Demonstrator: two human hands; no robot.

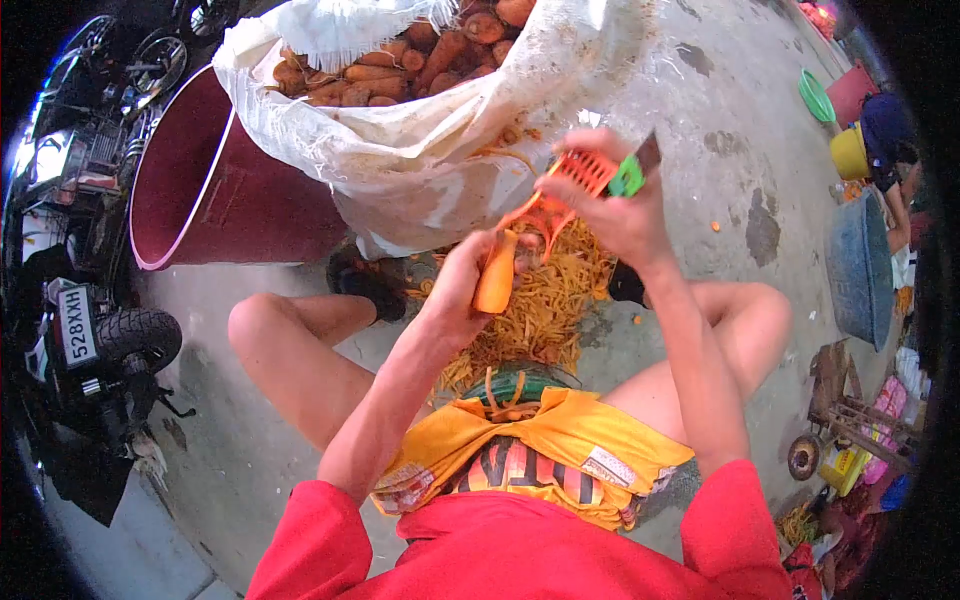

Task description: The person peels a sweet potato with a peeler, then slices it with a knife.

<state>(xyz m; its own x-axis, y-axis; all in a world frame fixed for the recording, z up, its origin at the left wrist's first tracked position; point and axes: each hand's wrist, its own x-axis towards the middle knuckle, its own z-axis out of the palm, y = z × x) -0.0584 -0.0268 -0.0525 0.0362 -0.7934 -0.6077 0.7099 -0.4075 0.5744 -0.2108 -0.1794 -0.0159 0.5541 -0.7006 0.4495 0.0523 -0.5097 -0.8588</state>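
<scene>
My left hand is wrapped round a peeled carrot, its smooth orange end pointing back toward me. In my right hand is an orange plastic peeler with a slotted handle, its forked head right beside the carrot. A green piece with a dark blade sticks out at the same hand; how it joins the peeler is hidden. Below both hands, a heap of carrot peelings lies between my legs, with a green rim showing at its near edge.
A white woven sack full of unpeeled carrots stands ahead, beside a large dark red tub. Motorcycles line the left. At right, another person is near a blue-grey basin; a small wheeled cart stands closer.
</scene>
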